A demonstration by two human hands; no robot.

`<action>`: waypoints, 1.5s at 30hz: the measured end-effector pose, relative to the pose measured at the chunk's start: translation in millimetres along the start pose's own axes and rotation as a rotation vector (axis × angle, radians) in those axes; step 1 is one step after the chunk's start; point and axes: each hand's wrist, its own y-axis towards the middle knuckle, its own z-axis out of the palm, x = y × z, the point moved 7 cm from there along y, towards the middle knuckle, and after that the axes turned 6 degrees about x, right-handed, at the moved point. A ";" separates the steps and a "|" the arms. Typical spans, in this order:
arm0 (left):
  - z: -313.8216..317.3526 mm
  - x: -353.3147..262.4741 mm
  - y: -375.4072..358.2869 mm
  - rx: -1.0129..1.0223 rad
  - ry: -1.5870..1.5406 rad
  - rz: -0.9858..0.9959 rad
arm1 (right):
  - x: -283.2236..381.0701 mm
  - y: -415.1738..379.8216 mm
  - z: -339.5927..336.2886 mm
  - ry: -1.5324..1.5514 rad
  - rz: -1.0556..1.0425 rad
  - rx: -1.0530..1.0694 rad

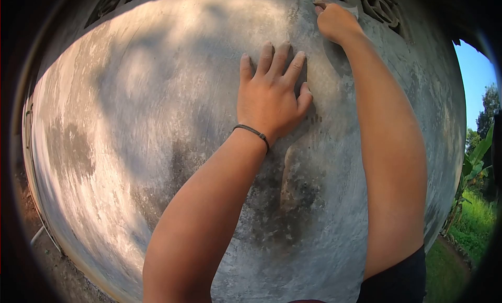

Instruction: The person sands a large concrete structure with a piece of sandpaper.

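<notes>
My left hand [272, 93] lies flat against a grey plastered wall [157, 104], fingers spread and fingertips dusty. It holds nothing, and a dark cord bracelet [251, 130] circles that wrist. Higher up and to the right, my right hand [337, 23] is closed close to the wall, just under the vent openings. A thin pale sheet [355, 11] sticks out beside its knuckles; the rest is hidden by the hand. Dark, blotchy stains [287, 209] mark the wall below my left hand.
Patterned vent blocks [380, 7] run along the wall's top. Bare soil [57, 271] and a pale pipe [37, 235] lie at lower left. Grass [473, 219] and leafy plants [478, 151] stand beyond the wall's right edge.
</notes>
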 end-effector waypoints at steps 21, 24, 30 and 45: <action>3.6 -2.7 2.2 0.089 -0.022 0.003 | 32.4 -101.7 -6.9 -0.024 -0.246 -0.095; 2.9 -2.3 1.4 0.064 -0.037 -0.008 | 45.5 -41.8 -17.5 0.050 -0.073 0.021; 2.2 -0.2 2.8 0.050 -0.071 -0.008 | 43.3 -93.0 5.4 -0.038 -0.275 -0.233; -1.3 5.9 1.8 0.006 -0.155 -0.070 | 67.0 -119.1 5.8 -0.163 -0.303 -0.016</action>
